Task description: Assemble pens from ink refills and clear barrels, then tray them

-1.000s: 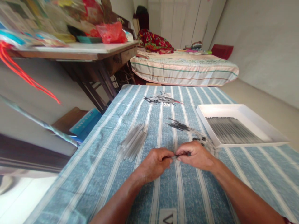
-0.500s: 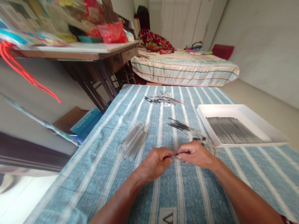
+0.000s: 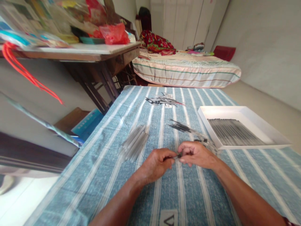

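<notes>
Both hands meet low over the striped table, working on a slim pen [image 3: 176,157] with a black end. My left hand [image 3: 158,164] pinches its clear shaft between thumb and fingers. Closed lightly at the black end, my right hand [image 3: 196,154] has its thumb and forefinger around it; most of the pen is hidden in the hands. To the left lies a bundle of frosted clear pen barrels [image 3: 134,142]. Thin pen refills [image 3: 182,127] with dark ends lie beyond the right hand, next to small black-ended clear pieces [image 3: 204,142] partly covered by it.
A white open box [image 3: 255,121] at the right holds a row of dark slender pens [image 3: 235,131]. Another loose pile of thin parts [image 3: 163,100] lies at the far end of the blue striped cloth [image 3: 113,157]. A cluttered side table [image 3: 94,53] stands left, a bed [image 3: 188,69] behind.
My right fingers have loosened and shifted slightly on the pen, so its black end now shows between the hands. My left hand has stayed in place.
</notes>
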{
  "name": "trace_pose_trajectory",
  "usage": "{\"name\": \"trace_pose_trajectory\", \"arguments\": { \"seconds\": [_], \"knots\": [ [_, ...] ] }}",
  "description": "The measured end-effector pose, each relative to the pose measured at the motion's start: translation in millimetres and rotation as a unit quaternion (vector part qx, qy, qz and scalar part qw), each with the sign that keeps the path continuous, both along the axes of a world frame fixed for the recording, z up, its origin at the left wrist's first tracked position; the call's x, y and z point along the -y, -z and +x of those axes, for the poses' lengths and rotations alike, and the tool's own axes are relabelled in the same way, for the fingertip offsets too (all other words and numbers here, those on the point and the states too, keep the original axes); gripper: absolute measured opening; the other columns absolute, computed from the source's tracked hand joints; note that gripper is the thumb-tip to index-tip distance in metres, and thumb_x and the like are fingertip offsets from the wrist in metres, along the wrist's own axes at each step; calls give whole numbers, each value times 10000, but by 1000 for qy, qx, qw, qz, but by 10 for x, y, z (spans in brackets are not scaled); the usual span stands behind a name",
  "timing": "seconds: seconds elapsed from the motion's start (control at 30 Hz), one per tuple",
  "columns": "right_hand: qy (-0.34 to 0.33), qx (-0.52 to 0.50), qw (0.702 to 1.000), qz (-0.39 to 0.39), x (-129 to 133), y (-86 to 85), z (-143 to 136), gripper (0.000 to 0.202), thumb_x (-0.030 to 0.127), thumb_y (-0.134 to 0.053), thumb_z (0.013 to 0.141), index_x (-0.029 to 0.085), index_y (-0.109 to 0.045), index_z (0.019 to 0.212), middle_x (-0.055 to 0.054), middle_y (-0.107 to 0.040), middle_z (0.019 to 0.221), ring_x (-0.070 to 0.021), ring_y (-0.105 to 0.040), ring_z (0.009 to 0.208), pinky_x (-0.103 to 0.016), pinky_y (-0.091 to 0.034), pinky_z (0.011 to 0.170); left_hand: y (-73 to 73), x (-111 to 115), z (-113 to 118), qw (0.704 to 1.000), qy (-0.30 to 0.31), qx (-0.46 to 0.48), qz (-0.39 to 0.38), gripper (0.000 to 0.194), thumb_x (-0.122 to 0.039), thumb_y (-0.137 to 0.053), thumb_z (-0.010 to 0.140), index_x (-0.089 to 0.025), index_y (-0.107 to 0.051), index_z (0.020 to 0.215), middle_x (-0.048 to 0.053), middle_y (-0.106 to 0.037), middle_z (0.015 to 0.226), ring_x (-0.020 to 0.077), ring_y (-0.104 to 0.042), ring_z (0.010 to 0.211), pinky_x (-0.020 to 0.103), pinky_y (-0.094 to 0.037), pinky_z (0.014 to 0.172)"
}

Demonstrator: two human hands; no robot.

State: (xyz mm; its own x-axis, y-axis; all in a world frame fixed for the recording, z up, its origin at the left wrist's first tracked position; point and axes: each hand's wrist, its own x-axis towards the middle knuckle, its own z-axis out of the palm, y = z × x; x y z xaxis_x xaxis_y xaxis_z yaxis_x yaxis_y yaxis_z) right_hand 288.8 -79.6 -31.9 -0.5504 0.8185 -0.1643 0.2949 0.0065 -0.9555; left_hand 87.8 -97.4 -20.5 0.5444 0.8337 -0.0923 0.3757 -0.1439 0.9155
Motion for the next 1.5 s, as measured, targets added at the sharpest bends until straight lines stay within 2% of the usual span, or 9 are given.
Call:
{"name": "trace_pose_trajectory", "arguments": {
  "seconds": [0.23,0.4,0.57,0.73,0.87,1.03,1.17,1.33,1.5],
  "knots": [
    [-19,57,996,64,28,-35,-35,367,392,-476,851,157,-520,573,23,-550,479,-58,-478,378,-168,-375,404,-7,0,-2,1000,-3,1,12,191,-141,-484,790,-155,-666,847,-15,-586,703,105,-544,634,210,-417,600],
    [-3,29,999,29,14,-18,-11,175,339,-594,774,168,-568,799,49,-567,525,-73,-506,406,-170,-393,409,3,-2,-1,1000,-13,1,3,193,-143,-489,787,-159,-666,863,-6,-610,753,106,-552,641,216,-424,609],
    [-10,62,996,67,23,-26,-32,363,389,-475,850,158,-520,573,23,-548,469,-62,-473,370,-171,-372,400,-4,-1,5,1000,-8,0,8,195,-146,-486,790,-159,-669,855,-9,-601,725,109,-549,641,214,-422,605],
    [9,42,999,32,27,-29,-38,173,332,-585,776,161,-581,751,47,-561,509,-63,-484,385,-161,-373,393,-8,0,3,1000,-7,0,6,202,-145,-484,790,-162,-671,864,-5,-611,754,107,-547,648,211,-420,605],
    [-9,65,996,58,26,-19,-36,355,390,-481,845,153,-538,586,23,-555,474,-59,-475,370,-167,-375,401,3,-6,-2,1000,-5,-2,14,205,-144,-480,792,-164,-671,864,-11,-603,724,108,-547,647,213,-422,615],
    [3,47,998,32,23,-13,-35,195,355,-579,782,162,-598,770,44,-573,518,-65,-494,388,-165,-379,398,-6,-5,2,1000,-8,-1,12,207,-142,-485,788,-164,-672,874,-5,-612,751,109,-549,652,213,-423,611],
    [-4,65,996,55,20,-21,-33,383,421,-458,855,154,-561,601,23,-556,462,-64,-479,366,-180,-389,415,-20,4,7,1000,-6,-4,13,195,-147,-486,789,-160,-671,850,-11,-601,717,106,-544,635,208,-420,600],
    [1,57,998,37,20,-19,-37,224,371,-571,787,157,-589,723,37,-580,513,-67,-497,390,-171,-379,401,-17,-3,5,1000,-10,-10,19,195,-146,-491,783,-161,-671,856,-9,-609,726,110,-548,651,206,-424,605],
    [-4,66,996,53,25,-23,-33,377,435,-472,845,153,-541,604,24,-559,478,-60,-474,369,-173,-373,396,-15,-12,2,1000,-10,-15,24,194,-155,-489,787,-169,-668,859,-13,-608,710,113,-548,654,208,-430,607]
  ]
}}
